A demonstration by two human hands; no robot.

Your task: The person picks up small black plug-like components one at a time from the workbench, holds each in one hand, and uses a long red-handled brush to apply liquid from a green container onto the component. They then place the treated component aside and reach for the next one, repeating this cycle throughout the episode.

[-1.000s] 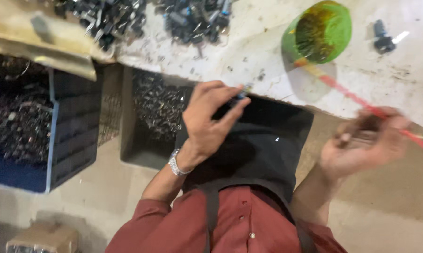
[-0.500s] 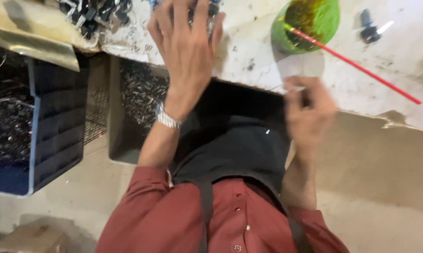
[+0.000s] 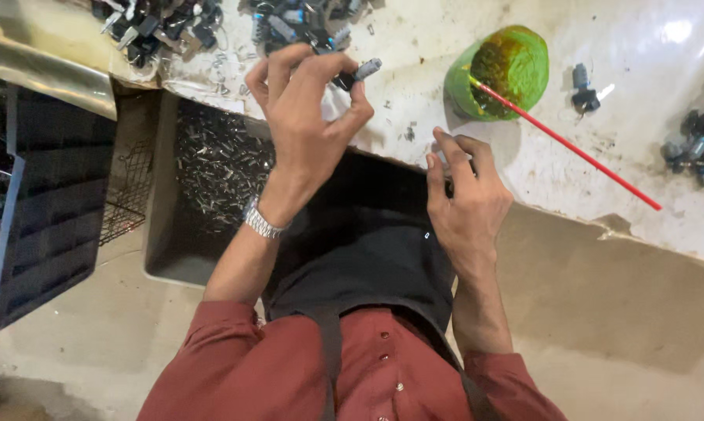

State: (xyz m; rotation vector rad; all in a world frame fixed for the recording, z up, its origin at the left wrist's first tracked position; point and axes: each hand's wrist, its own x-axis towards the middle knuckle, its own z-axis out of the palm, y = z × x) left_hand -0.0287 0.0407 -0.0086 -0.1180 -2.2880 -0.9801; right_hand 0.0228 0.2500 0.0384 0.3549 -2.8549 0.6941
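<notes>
Since half a second ago, left hand [image 3: 305, 117] has drawn back from the heap and curled shut; right hand [image 3: 465, 195] has dropped lower along the counter edge. Left hand: fingers [image 3: 352, 86] pinched closed on a small dark cylindrical part with a grey metal tip [image 3: 359, 72], held just above the stained white counter [image 3: 617, 86], beside a pile of like dark parts [image 3: 305, 19]. Metal-link wristwatch [image 3: 260, 221] on that wrist. Right hand: fingers curled at the counter edge, apparently around something small and dark; whether it truly grips cannot be told. Near it: green plastic bowl with yellow-brown smears [image 3: 504, 70], thin red stick [image 3: 570, 146] resting in it and slanting out across the counter. Further dark parts, one loose [image 3: 582, 90], more at the far right [image 3: 699, 140]. Below the counter: grey open bin of small metal pieces [image 3: 211, 171], dark blue crate [image 3: 40, 226]. Step judged: one part picked and brought toward the other hand. Next move likely calls for a steady pinch and fine alignment between both hands.
</notes>
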